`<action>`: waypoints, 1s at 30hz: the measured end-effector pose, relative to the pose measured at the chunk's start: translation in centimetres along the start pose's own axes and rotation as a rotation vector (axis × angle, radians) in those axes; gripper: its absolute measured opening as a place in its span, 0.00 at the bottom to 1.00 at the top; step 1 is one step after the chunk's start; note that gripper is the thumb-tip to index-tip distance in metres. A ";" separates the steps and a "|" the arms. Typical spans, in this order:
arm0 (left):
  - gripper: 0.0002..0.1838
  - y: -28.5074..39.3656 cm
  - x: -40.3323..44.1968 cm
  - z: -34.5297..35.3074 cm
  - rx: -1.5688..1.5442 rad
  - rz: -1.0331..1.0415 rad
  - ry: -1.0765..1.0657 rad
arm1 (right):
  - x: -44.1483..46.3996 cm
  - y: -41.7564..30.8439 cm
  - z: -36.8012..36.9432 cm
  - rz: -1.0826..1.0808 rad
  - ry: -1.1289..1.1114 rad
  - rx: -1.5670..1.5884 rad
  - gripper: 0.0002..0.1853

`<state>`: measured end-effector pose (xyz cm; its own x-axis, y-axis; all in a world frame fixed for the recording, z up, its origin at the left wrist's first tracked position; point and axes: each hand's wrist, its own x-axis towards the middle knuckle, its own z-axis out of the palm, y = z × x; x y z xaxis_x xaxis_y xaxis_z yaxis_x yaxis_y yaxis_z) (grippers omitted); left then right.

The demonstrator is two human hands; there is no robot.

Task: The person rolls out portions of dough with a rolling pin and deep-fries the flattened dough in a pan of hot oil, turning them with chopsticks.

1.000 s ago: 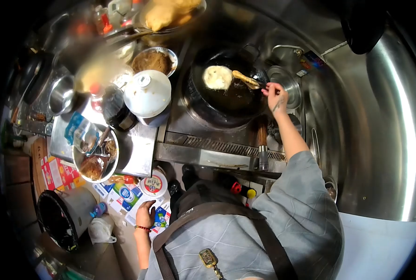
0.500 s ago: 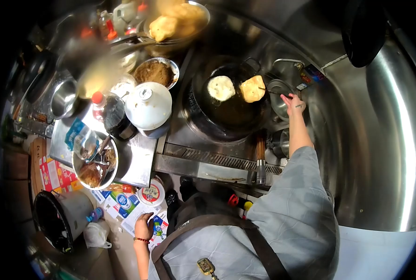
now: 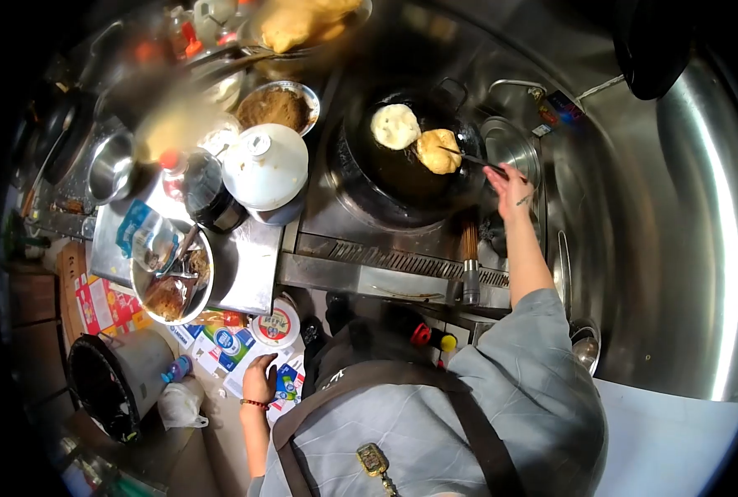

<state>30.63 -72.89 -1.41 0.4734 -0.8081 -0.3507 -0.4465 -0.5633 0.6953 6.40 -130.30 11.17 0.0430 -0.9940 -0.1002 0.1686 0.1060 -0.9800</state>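
Observation:
My right hand (image 3: 510,190) is closed on dark chopsticks (image 3: 466,156), which reach left over the wok's rim. Their tips touch a golden, puffed piece of fried dough (image 3: 440,157). A paler round piece of dough (image 3: 395,127) lies beside it, up and to the left. Both pieces are in dark oil inside a black wok (image 3: 360,178) on the stove. My left hand (image 3: 258,379), with a beaded bracelet on the wrist, hangs low beside my body and holds nothing. Its fingers are loosely bent and apart, above printed cardboard.
Left of the wok stand a white domed container (image 3: 265,170), a dark bottle with a red cap (image 3: 211,186) and a bowl of brown filling (image 3: 278,112). Fried dough fills a bowl (image 3: 360,12) at the back. A bamboo brush (image 3: 471,265) lies at the stove's front; a bin (image 3: 137,381) stands lower left.
The golden dough has shifted left and down in the wok, closer to the pale piece. My right hand and chopsticks moved slightly left and lower. The whole view shifted a little.

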 end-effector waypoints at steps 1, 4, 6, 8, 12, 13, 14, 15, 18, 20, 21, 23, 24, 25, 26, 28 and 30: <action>0.14 0.0 0.2 0.0 0.008 0.009 -0.005 | -0.5 0.9 0.5 0.105 -0.017 0.022 0.11; 0.14 0.2 0.8 -0.1 -0.010 -0.005 -0.007 | -1.8 4.8 2.0 0.314 0.001 0.131 0.12; 0.14 0.5 0.8 -0.3 -0.011 -0.015 0.001 | -3.3 5.0 3.5 0.323 0.048 0.160 0.11; 0.14 0.2 -0.1 -0.4 -0.017 -0.005 0.053 | -4.3 5.0 4.2 0.295 0.048 0.150 0.10; 0.14 -0.7 -2.0 -0.1 -0.037 -0.032 0.060 | -4.9 4.9 4.4 0.225 0.029 0.170 0.09; 0.14 -1.0 -2.3 0.2 -0.035 -0.059 0.053 | -4.5 5.7 4.7 0.294 0.106 0.239 0.09; 0.14 -1.1 -2.5 0.3 -0.036 -0.059 0.053 | -4.2 6.5 5.1 0.362 0.183 0.309 0.09; 0.14 -1.1 -2.7 0.3 -0.031 -0.061 0.044 | -4.6 6.9 5.9 0.359 0.213 0.363 0.10; 0.14 -1.0 -3.4 0.7 -0.044 -0.075 0.052 | -3.6 9.3 7.8 0.326 0.311 0.524 0.14; 0.14 -0.9 -3.6 0.7 -0.057 -0.079 0.065 | -2.3 10.4 8.5 0.334 0.338 0.549 0.15; 0.14 -0.9 -3.8 0.6 -0.053 -0.070 0.066 | -1.8 10.6 8.7 0.329 0.331 0.552 0.15; 0.14 -0.8 -4.0 0.5 -0.045 -0.060 0.070 | -1.5 10.5 9.0 0.324 0.342 0.552 0.14; 0.14 -0.8 -4.2 0.5 -0.043 -0.071 0.079 | -1.9 9.8 9.5 0.324 0.341 0.554 0.14; 0.14 -0.8 -4.5 0.5 -0.042 -0.082 0.088 | -2.3 9.1 10.1 0.244 0.346 0.512 0.12; 0.14 -1.0 -4.8 0.4 -0.039 -0.093 0.097 | -3.1 8.1 10.8 0.165 0.351 0.469 0.10; 0.14 -1.9 -5.3 0.9 -0.043 -0.115 0.096 | -5.0 7.1 11.8 0.067 0.314 0.384 0.10; 0.14 -2.2 -5.4 1.2 -0.043 -0.103 0.079 | -5.7 7.2 12.5 -0.162 0.072 0.175 0.10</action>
<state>28.20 -67.49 -1.81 0.5744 -0.7290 -0.3723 -0.3598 -0.6334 0.6851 19.71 -123.50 6.82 -0.0677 -0.9970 0.0379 0.3362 -0.0585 -0.9400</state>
